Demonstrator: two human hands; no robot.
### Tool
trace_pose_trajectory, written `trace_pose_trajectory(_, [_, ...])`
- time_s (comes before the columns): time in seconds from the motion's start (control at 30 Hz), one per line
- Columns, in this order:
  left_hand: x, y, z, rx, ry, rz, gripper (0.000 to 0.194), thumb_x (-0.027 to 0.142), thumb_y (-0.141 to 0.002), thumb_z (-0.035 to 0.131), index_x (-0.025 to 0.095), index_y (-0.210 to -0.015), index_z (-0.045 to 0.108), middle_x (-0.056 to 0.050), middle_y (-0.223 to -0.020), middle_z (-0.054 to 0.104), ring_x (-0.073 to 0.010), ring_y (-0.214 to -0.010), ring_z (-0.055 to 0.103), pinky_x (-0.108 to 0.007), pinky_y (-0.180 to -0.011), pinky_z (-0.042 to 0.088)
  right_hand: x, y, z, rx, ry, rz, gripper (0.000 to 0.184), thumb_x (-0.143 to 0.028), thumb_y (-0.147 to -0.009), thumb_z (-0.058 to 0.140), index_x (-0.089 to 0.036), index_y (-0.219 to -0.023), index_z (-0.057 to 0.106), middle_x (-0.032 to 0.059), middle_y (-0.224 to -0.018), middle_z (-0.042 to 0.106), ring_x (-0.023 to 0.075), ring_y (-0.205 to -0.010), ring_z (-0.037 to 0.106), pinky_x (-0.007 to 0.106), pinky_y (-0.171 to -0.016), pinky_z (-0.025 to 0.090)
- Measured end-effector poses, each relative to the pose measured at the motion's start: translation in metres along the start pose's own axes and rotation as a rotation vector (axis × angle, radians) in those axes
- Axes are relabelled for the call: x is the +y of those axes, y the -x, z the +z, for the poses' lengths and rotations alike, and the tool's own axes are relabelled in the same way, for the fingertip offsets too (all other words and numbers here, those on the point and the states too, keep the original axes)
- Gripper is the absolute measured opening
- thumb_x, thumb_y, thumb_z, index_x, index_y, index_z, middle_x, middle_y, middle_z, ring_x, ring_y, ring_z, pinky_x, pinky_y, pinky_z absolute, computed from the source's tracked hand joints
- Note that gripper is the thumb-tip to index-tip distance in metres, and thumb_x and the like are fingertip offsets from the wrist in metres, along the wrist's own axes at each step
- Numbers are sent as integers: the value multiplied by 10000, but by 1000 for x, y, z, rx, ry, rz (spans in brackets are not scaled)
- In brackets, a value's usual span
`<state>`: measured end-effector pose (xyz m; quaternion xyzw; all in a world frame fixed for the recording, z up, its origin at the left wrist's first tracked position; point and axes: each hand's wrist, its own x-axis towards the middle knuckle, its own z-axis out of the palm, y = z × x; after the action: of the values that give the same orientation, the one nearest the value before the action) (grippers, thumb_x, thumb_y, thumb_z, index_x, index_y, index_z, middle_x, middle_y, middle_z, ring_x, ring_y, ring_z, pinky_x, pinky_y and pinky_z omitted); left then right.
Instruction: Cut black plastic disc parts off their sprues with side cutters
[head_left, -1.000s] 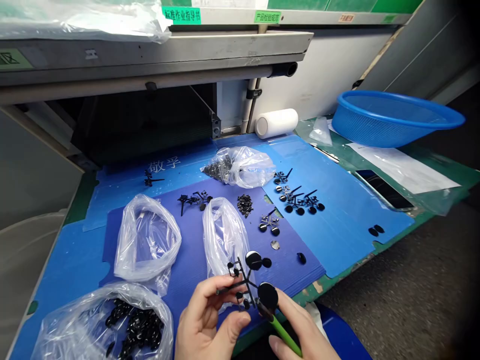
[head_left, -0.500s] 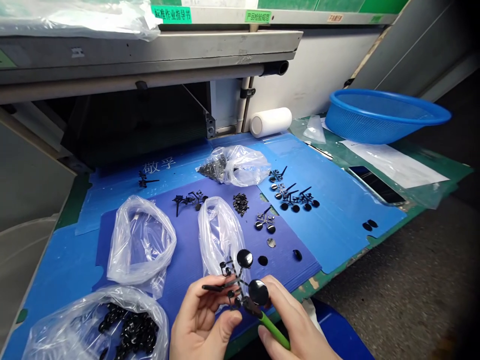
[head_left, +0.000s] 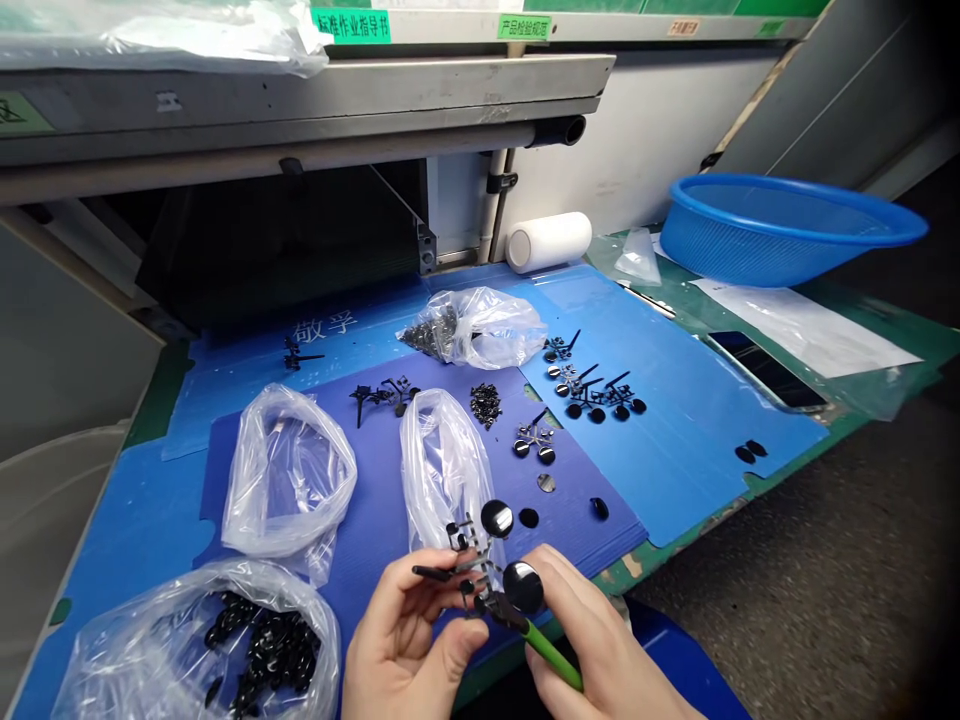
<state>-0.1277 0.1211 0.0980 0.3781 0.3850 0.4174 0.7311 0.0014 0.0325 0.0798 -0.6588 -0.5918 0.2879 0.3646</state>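
My left hand [head_left: 420, 635] pinches a black plastic sprue [head_left: 471, 562] that carries small parts and two glossy round discs. The upper disc [head_left: 497, 518] sticks up from the frame; the lower disc [head_left: 523, 587] lies beside my right fingers. Wrapped round green-handled cutting pliers [head_left: 553, 655] is my right hand [head_left: 600, 640]. The dark jaws of the pliers are at the sprue, just below the lower disc; whether they touch it I cannot tell. Behind the hands stands an open clear plastic bag [head_left: 442, 460], partly hidden by the sprue.
An open bag of black parts [head_left: 202, 600] sits front left, another open bag [head_left: 289, 480] behind it. More sprues [head_left: 596, 395], loose discs [head_left: 529, 518] and a small black pile [head_left: 486, 402] lie on blue sheets. A phone [head_left: 765, 370] and blue basket [head_left: 787, 235] are right.
The view has shifted slightly, so everything sits a little further right. Both hands keep the same grip on the sprue and pliers; the discs are still on the sprue.
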Motion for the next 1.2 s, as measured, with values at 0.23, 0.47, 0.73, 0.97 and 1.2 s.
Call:
trace_pose_trajectory(0.23, [0, 1, 0, -10, -11, 6, 282, 161, -558, 793, 186, -803, 655, -26, -795, 696, -125, -706, 642, -109, -664, 493, 1, 1, -4, -17, 5, 16, 380, -87, -570, 386, -190, -933, 434, 43, -826, 445, 231, -753, 468, 328, -668, 411])
trace_pose_trajectory(0.47, [-1, 2, 0, -14, -29, 1, 269, 157, -571, 784, 187, -806, 655, -26, -801, 697, -125, -711, 645, -104, -665, 494, 2, 2, -8, 96, 149, -93, 409, -105, -536, 367, -199, -926, 448, 48, -766, 509, 259, -760, 539, 289, -609, 428])
trace_pose_trajectory(0.73, [-2, 2, 2, 1, -26, -14, 270, 171, -572, 784, 181, -810, 659, -32, -802, 697, -129, -703, 647, -106, -663, 498, 4, 4, -4, 103, 148, -102, 314, -103, -586, 298, -208, -859, 412, 20, -723, 507, 233, -774, 555, 251, -563, 407])
trace_pose_trajectory(0.97, [-4, 1, 2, 5, 8, -10, 279, 170, -565, 790, 179, -810, 657, -39, -801, 696, -137, -705, 647, -117, -657, 504, 8, 6, 1, 53, 110, -54, 291, -129, -565, 283, -203, -825, 389, 2, -701, 462, 211, -720, 550, 248, -568, 401])
trace_pose_trajectory(1.2, [-1, 1, 4, 20, -4, -12, 293, 195, -559, 798, 184, -814, 653, -42, -824, 696, -149, -726, 649, -127, -662, 506, 13, 6, -1, 27, 118, -83, 358, -106, -568, 330, -194, -906, 409, 32, -771, 497, 223, -707, 528, 264, -574, 413])
